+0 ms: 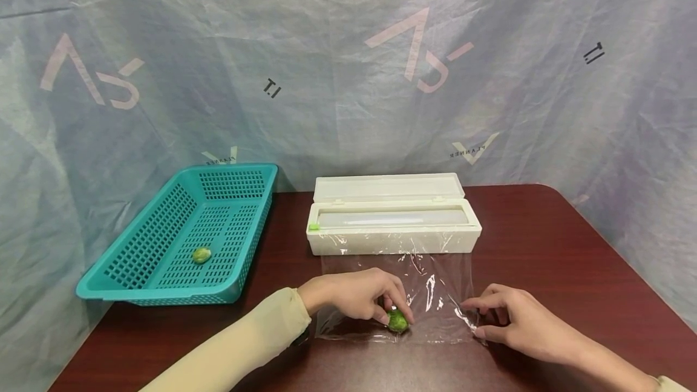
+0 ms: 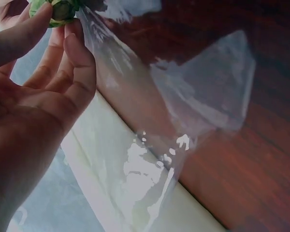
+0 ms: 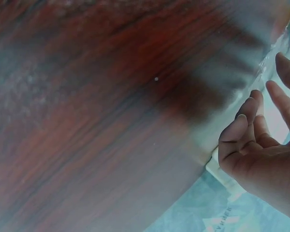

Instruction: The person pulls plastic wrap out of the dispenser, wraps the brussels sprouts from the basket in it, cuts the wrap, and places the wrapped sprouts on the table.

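My left hand (image 1: 365, 295) holds a green Brussels sprout (image 1: 397, 321) between thumb and fingers, low over a sheet of cling film (image 1: 430, 301). In the left wrist view, the sprout (image 2: 63, 10) sits at the fingertips, with the film (image 2: 208, 82) creased beside it. At the film's right edge is my right hand (image 1: 523, 322), thumb and forefinger apart and fingertips near or touching the crinkled edge. The film runs forward from a white dispenser box (image 1: 392, 242) whose lid (image 1: 388, 187) stands up at the back.
To the left is a teal perforated basket (image 1: 247, 253) with another Brussels sprout (image 1: 201, 254) in it. A small green slider (image 1: 314, 227) sits at the box's left end. Behind the dark red wooden table (image 1: 566, 259) hangs a grey printed sheet (image 1: 337, 77).
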{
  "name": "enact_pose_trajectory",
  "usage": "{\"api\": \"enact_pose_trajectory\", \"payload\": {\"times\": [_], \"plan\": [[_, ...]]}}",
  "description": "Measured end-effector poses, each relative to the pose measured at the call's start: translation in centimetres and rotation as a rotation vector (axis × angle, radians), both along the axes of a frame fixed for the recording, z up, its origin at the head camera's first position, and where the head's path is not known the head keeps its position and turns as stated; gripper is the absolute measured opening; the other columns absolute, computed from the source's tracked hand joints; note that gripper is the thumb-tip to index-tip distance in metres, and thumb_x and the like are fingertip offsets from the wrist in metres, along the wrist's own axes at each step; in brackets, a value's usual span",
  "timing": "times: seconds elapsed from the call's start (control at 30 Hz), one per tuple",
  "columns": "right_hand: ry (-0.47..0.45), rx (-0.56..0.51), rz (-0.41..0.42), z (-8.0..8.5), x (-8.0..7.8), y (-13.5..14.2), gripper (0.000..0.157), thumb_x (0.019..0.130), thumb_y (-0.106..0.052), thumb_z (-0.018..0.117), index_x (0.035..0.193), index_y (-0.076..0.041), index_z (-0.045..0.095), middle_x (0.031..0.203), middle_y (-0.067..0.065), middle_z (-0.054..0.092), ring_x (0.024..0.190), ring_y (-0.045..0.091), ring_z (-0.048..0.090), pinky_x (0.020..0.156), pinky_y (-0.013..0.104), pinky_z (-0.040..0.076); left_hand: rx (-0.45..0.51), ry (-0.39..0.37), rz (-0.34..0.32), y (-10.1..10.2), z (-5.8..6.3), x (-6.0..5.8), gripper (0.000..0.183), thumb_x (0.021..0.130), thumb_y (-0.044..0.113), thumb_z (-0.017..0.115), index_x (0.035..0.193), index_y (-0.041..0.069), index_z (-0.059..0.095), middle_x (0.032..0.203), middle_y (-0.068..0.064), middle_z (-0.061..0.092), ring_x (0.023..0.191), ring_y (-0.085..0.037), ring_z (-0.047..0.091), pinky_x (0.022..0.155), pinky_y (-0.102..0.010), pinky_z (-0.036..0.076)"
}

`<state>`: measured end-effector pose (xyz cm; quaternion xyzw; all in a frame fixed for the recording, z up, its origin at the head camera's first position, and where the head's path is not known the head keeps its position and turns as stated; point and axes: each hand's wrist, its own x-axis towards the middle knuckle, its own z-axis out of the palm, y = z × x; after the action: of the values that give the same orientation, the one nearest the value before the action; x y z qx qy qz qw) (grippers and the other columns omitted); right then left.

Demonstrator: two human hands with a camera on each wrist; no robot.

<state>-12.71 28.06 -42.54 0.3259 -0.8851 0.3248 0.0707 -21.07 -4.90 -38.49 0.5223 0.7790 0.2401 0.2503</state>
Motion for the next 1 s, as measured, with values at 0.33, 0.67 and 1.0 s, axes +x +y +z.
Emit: {"api": "enact_pose_trajectory", "payload": {"times": [0.33, 0.67, 1.0], "plan": [[-0.017, -0.003, 0.007, 0.3, 0.1, -0.2, 0.036, 0.082, -0.01, 0.09, 0.117, -0.01, 0.079, 0.088, -0.016, 0.057, 0.068, -0.003, 0.047, 0.058, 0.02, 0.042, -0.005, 0.031, 0.005, 0.0, 0.0, 0.0, 0.042, 0.091, -0.006, 0.077, 0.125, 0.018, 0.08, 0.112, 0.013, 0.062, 0.086, 0.001, 0.058, 0.082, -0.016, 0.05], [0.011, -0.014, 0.056, 0.7, 0.5, -1.3, 0.039, 0.081, -0.01, 0.091, 0.118, -0.007, 0.079, 0.091, -0.015, 0.057, 0.068, -0.002, 0.049, 0.058, 0.02, 0.043, -0.004, 0.055, 0.025, -0.1, -0.1, -0.2, 0.057, 0.089, 0.0, 0.082, 0.142, 0.016, 0.068, 0.123, 0.005, 0.065, 0.091, 0.0, 0.063, 0.084, -0.016, 0.051], [0.039, 0.049, 0.064, 0.9, 1.1, -1.8, 0.037, 0.077, -0.016, 0.095, 0.112, -0.015, 0.083, 0.098, -0.015, 0.059, 0.077, -0.002, 0.052, 0.062, 0.021, 0.045, 0.077, 0.02, 0.239, -4.4, 0.0, 1.3, 0.058, 0.082, 0.018, 0.094, 0.127, 0.009, 0.059, 0.098, 0.002, 0.065, 0.081, -0.004, 0.062, 0.075, -0.021, 0.053]]}}
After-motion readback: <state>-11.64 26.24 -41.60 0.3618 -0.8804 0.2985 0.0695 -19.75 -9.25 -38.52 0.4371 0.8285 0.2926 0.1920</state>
